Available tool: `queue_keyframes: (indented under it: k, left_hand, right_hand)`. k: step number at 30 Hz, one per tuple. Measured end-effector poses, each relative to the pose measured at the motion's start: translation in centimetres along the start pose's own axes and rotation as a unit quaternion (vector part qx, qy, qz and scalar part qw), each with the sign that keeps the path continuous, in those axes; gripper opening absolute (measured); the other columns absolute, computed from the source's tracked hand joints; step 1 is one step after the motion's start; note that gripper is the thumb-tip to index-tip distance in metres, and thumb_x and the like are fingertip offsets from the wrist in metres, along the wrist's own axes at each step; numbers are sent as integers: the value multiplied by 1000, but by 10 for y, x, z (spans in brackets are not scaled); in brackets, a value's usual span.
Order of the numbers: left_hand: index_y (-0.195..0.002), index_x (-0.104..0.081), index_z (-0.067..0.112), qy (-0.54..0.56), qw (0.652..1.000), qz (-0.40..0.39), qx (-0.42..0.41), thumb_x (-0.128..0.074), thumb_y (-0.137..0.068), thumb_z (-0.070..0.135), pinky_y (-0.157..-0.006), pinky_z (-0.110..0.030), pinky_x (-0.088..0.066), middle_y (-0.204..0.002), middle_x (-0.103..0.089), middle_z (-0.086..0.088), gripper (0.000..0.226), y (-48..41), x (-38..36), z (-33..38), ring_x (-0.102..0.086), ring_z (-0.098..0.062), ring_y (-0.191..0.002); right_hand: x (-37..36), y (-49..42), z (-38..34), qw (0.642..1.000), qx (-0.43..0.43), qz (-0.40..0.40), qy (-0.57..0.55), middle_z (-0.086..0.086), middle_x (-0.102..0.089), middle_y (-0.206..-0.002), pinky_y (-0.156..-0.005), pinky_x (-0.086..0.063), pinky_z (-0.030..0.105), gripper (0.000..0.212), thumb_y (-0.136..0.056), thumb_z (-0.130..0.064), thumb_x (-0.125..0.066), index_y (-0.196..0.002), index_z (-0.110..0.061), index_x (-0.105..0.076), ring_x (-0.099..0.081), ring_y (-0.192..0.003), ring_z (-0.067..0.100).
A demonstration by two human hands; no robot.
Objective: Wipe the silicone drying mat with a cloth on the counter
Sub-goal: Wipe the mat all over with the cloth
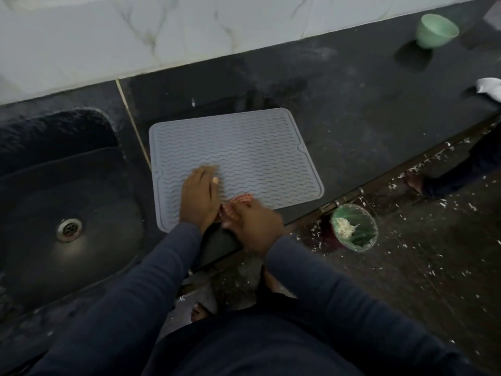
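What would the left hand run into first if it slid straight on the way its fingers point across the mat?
Probably nothing on the mat: the left hand points at bare ribs, then dark counter and the wall.

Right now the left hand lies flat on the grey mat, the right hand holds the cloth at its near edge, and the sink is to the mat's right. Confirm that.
Not quite: the sink is to the left of the mat, as the head view shows. The left hand does lie flat on it, and the right hand holds the cloth at its near edge.
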State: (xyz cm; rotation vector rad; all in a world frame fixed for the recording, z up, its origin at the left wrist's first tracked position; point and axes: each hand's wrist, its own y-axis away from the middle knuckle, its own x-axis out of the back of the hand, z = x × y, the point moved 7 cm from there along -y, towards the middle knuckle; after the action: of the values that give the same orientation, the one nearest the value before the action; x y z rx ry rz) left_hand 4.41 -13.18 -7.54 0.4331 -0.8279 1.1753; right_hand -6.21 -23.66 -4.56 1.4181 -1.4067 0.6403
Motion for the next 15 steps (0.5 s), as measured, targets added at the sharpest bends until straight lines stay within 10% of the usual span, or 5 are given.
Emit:
queue_keyframes:
  k: [9, 15]
  left_hand:
    - [-143, -41, 16, -168, 984, -49, -41, -28, -97, 43, -116, -47, -10, -153, -30, -13, 56, 0, -31, 0, -23, -29, -143]
    - [-143, -41, 15, -160, 985, -55, -39, -21, -98, 39, -117, -44, -9, -154, -30, -12, 55, -1, -30, -3, -24, -27, -142]
  right_hand:
    - [64, 5, 182, 986, -141, 63, 60, 6, -69, -106, -81, -54, 44, 49, -86, -62, -40, -123, -35, -58, -66, -93, 29]
    - [51, -15, 83, 993, -23, 69, -89, -6, -67, -119, -82, -41, 21, 43, -93, -59, -48, -123, -32, -63, -61, -109, 16]
